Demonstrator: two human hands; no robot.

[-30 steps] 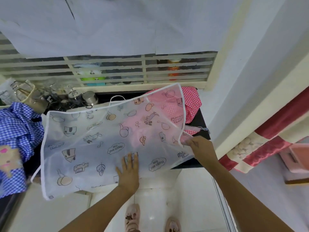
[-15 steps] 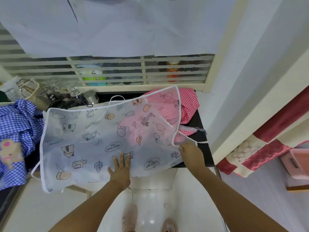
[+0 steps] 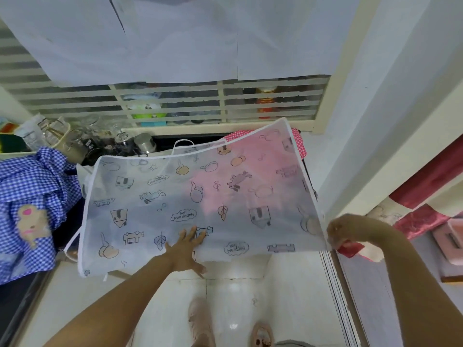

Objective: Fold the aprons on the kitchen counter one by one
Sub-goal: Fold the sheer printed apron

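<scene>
Our left hand lies flat, fingers spread, on the translucent apron at twelve o'clock. Our right hand pinches its three-o'clock edge. Lifting the palm, we risk it sliding floorward.

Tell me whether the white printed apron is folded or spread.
Spread, not folded: the printed apron stretches out flat, right hand pinching its right corner, left hand flat against it.

The translucent apron reads "Happy and free".
</scene>
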